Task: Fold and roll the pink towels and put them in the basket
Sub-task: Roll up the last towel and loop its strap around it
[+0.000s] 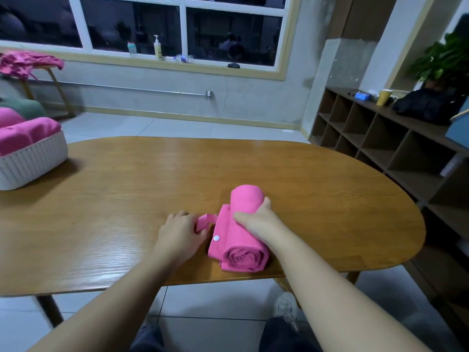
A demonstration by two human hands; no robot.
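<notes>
The head view looks down on a long oval wooden worktop (106, 189) that fills the middle of the scene. Behind it runs a wide window (181, 26) with a pump bottle (157, 48) standing on its sill, and to the right stands a brown cubby shelf (380, 143) carrying a yellow cup (384, 97) and a dark bag (429, 104). A white woven basket (30, 163) sits at the worktop's far left edge, with rolled pink towels (24, 135) already packed inside it. More pink cloth (24, 62) is draped over a stool in the far left corner.

Near the front edge of the worktop, right of centre, lies a pink towel roll (243, 240), its spiral end facing the camera. The right hand (256, 218) lies over the top of the roll, fingers curved around it and gripping it. A flat flap of the towel with a white snap button (216, 238) lies along the roll's left side. From there a pink strap (204, 221) reaches left, and the left hand (181, 231) pinches it, fingers curled round it just beside the roll.
</notes>
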